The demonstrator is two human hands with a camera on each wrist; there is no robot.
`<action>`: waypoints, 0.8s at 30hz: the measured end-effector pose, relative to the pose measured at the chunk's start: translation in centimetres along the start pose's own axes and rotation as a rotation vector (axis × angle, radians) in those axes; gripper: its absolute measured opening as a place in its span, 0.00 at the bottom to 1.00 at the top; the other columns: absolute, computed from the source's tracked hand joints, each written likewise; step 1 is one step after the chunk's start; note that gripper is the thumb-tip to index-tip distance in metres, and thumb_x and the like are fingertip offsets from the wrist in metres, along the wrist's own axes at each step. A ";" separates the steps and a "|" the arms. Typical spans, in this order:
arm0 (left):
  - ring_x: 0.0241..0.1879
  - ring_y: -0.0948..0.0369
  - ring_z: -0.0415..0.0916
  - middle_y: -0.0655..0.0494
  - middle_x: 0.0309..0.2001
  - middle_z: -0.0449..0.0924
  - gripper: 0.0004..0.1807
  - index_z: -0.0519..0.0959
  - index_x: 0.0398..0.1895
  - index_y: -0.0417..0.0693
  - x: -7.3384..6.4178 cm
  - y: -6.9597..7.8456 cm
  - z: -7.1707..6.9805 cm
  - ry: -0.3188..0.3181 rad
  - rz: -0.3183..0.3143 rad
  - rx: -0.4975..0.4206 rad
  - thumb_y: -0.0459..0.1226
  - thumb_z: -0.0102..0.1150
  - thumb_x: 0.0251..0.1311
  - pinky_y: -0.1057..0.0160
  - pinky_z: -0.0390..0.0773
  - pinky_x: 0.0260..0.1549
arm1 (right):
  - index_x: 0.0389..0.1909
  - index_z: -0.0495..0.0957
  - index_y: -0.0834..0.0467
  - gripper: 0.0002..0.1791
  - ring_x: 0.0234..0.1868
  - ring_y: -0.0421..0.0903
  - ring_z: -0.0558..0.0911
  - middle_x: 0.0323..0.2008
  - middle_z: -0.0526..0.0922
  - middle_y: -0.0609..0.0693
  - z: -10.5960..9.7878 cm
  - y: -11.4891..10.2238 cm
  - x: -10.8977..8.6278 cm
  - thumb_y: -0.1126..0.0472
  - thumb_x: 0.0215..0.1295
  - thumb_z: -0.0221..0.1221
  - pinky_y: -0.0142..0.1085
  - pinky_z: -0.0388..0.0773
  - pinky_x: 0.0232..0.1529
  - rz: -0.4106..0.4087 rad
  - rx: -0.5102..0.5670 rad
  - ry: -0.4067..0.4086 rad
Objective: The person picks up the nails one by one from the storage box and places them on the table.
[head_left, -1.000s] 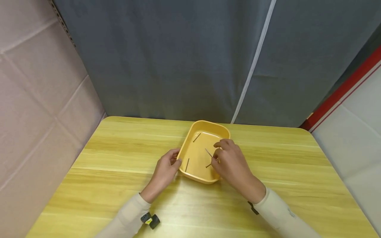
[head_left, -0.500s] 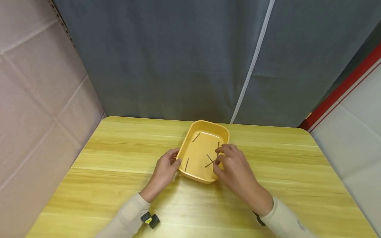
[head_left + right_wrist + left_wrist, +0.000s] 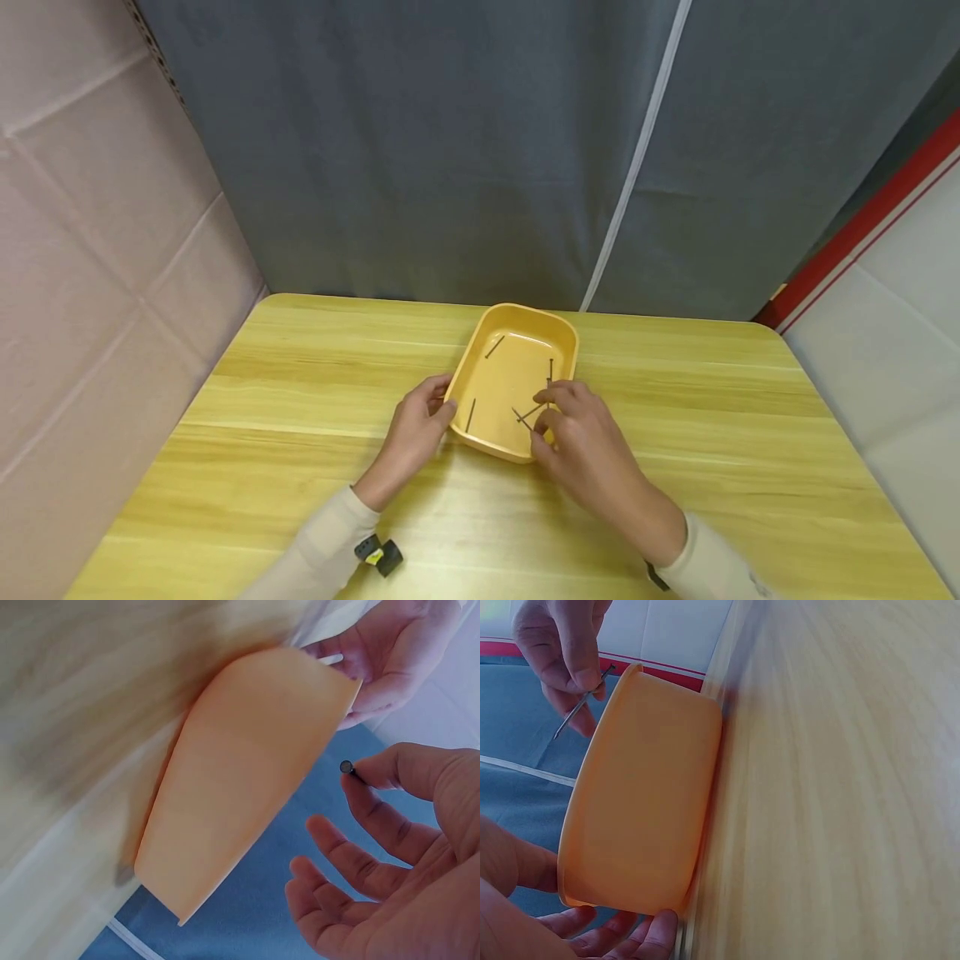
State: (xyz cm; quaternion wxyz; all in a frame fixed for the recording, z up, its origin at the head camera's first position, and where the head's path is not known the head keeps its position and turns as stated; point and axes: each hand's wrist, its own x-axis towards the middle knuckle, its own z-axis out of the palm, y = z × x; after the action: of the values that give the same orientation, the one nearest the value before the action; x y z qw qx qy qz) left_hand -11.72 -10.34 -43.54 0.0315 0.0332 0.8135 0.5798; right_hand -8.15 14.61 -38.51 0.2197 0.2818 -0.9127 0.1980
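Grey metal nail [image 3: 571,717] shifted lower in frame
Right hand [image 3: 588,437] still pinches it, seemingly unplaced; left hand [image 3: 417,427] grips yellow rectangular plastic tray [image 3: 501,385].

Box [image 3: 504,379] is coloured plain yellow-orange, shown more orange in both wrist views. Nails [image 3: 495,347] are seen as dark grey. Worktop [image 3: 300,375] is patterned in yellow wood grain, streaked with light brown; paler tan shown in wrist views. Curtain [image 3: 412,167] is coloured dark blue-grey, crossed by a whitish strip [image 3: 637,158]. Left wall [image 3: 97,233] is tinted pale pink, marked with crease lines. Right wall [image 3: 900,375] is coloured white, edged by a red band [image 3: 885,223]. Sleeves [image 3: 322,542] are coloured off-white. Left wrist device [image 3: 388,558] is coloured black, with yellow patch.
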 end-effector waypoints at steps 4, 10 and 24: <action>0.63 0.44 0.82 0.39 0.65 0.82 0.26 0.72 0.77 0.33 0.0 0.0 0.0 0.004 -0.009 -0.001 0.31 0.56 0.81 0.44 0.84 0.61 | 0.21 0.86 0.57 0.09 0.55 0.58 0.85 0.47 0.90 0.54 0.1 -0.4 -0.5 0.71 0.52 0.76 0.55 0.85 0.53 -0.015 -0.009 -0.003; 0.63 0.44 0.81 0.39 0.65 0.82 0.26 0.71 0.78 0.33 -0.1 0.2 0.0 0.001 -0.008 -0.002 0.31 0.56 0.81 0.43 0.84 0.61 | 0.22 0.87 0.55 0.09 0.54 0.54 0.84 0.46 0.89 0.51 0.0 -0.8 -1.0 0.71 0.51 0.75 0.49 0.84 0.48 -0.035 -0.012 -0.005; 0.62 0.44 0.81 0.38 0.65 0.82 0.25 0.72 0.77 0.32 0.0 0.2 -0.1 0.009 -0.010 0.012 0.31 0.56 0.80 0.43 0.83 0.61 | 0.22 0.86 0.53 0.11 0.53 0.49 0.83 0.44 0.88 0.47 -0.2 -1.9 -2.1 0.68 0.51 0.79 0.45 0.82 0.47 -0.061 -0.018 -0.022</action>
State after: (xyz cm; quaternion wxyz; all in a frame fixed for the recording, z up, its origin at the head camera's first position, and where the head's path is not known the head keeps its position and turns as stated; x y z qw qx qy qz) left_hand -11.71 -10.35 -43.33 0.0304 0.0265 0.8174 0.5747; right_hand -5.33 14.13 -39.00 0.2181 0.3095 -0.9079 0.1801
